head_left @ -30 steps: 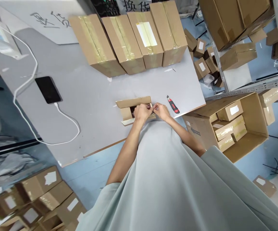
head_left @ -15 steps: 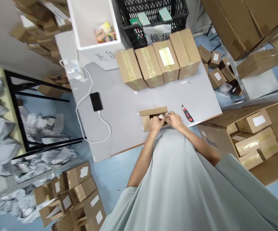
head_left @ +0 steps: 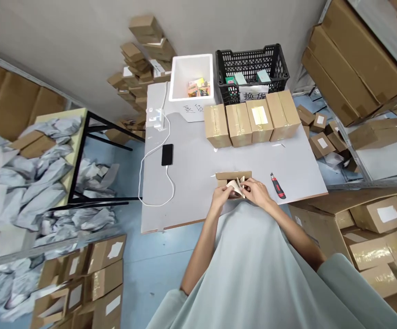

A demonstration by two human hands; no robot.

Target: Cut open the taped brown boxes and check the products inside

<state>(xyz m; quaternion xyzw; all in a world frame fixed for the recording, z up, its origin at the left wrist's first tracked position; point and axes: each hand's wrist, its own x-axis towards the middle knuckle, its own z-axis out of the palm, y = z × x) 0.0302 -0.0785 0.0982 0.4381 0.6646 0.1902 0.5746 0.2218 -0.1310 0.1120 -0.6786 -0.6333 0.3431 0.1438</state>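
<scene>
A small cardboard box lies with its flap raised near the front edge of the table, close against my body. My left hand pinches a cream-coloured sheet of paper that curls up out of the box opening. My right hand is closed at the right side of the opening, its fingertips on the same curled paper. What lies deeper in the box is hidden by the hands and paper. To the right of my right hand rests a red and black utility knife.
Taped cartons stand in a row at the back of the table. Behind them are a white foam box and a black crate. A phone with a white cable lies left. A large carton stands right.
My view has turned and pulled back, showing more of the room. The cream paper now shows more, curled up between my hands. The knife remains on the table.
</scene>
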